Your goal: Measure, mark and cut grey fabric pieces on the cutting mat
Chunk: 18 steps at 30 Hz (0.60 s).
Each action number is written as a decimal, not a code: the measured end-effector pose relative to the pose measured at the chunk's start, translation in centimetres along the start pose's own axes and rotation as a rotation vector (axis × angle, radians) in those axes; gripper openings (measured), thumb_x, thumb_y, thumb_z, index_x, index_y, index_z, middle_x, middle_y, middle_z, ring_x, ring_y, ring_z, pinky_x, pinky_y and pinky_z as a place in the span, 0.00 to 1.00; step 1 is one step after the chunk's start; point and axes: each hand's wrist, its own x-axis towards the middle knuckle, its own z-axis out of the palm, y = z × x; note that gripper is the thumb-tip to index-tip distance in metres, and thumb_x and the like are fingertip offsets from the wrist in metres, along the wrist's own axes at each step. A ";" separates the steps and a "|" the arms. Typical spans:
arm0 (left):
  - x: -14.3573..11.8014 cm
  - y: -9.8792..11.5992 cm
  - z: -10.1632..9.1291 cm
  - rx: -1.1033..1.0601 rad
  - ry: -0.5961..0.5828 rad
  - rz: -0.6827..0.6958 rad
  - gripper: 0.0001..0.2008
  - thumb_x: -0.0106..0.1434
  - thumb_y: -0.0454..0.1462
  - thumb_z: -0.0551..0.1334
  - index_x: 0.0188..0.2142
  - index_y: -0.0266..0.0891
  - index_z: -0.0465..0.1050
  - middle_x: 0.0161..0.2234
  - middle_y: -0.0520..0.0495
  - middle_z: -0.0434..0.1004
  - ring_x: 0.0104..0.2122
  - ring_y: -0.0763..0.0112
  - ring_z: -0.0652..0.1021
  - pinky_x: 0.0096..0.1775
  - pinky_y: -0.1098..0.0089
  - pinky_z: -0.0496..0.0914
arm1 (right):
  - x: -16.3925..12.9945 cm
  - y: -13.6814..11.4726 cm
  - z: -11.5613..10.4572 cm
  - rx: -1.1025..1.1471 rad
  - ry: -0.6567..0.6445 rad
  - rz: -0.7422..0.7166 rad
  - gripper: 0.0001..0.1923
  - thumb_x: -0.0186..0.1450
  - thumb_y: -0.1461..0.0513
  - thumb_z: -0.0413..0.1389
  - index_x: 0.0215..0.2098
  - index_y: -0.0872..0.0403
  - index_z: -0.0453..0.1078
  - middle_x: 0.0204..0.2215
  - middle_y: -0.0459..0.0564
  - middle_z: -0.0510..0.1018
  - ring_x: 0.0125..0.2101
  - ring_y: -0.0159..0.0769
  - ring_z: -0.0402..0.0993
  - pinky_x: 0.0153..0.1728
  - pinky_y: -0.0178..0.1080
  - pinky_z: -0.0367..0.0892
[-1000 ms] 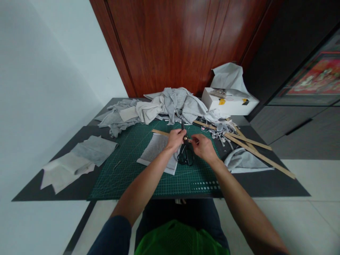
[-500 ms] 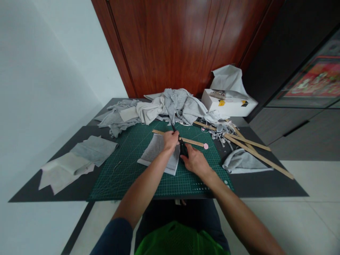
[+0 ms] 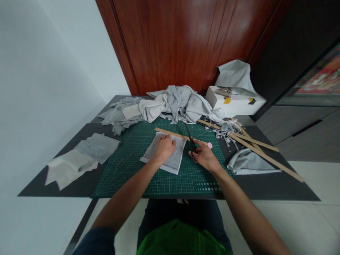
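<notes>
A folded piece of grey cloth point(image 3: 174, 160) with pale edges lies on the green cutting mat point(image 3: 127, 177). My left hand point(image 3: 165, 147) rests on its upper part, thumb held apart and fingers pointing down to the cloth near the wooden ruler point(image 3: 180, 136). That ruler lies along the cloth's far edge. Just right of the cloth, my right hand point(image 3: 204, 156) is wrapped round the handles of black scissors point(image 3: 193, 143). Their blades point away from me and cross over the ruler. A small pink round piece point(image 3: 209, 145) sits at the ruler's right end.
Heaped grey and white cloth point(image 3: 183, 101) lines the back by the wooden door. A white box point(image 3: 233, 102) stands back right. Wooden strips point(image 3: 268, 159), fabric scraps point(image 3: 225, 131) and folded grey cloth point(image 3: 249, 163) lie right; more cloth pieces point(image 3: 98, 147) lie left.
My left hand has moved left, away from the scissors and onto the cloth. My right hand has shifted the scissors right, clear of the cloth's edge. The view has tilted slightly.
</notes>
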 end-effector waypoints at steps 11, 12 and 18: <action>-0.4 -3.3 0.8 0.206 -0.109 0.217 0.22 0.74 0.48 0.58 0.57 0.35 0.74 0.60 0.32 0.73 0.61 0.44 0.69 0.60 0.50 0.63 | -0.6 -1.3 -2.5 0.411 -0.092 0.164 0.27 0.58 0.59 0.67 0.55 0.57 0.74 0.21 0.42 0.78 0.15 0.28 0.66 0.14 0.31 0.59; -0.1 -3.8 0.4 0.199 -0.137 0.236 0.21 0.74 0.48 0.58 0.57 0.36 0.74 0.61 0.33 0.73 0.62 0.44 0.69 0.61 0.50 0.63 | -0.7 -1.3 -2.7 0.431 -0.105 0.186 0.26 0.58 0.59 0.66 0.54 0.57 0.74 0.22 0.43 0.78 0.15 0.28 0.66 0.13 0.31 0.58; 1.7 -5.6 -1.3 0.151 -0.221 0.329 0.20 0.67 0.45 0.66 0.55 0.40 0.78 0.60 0.36 0.75 0.62 0.46 0.69 0.62 0.52 0.63 | -1.3 -1.1 -3.7 0.437 -0.194 0.231 0.25 0.57 0.57 0.67 0.51 0.59 0.75 0.19 0.42 0.75 0.14 0.27 0.63 0.13 0.30 0.52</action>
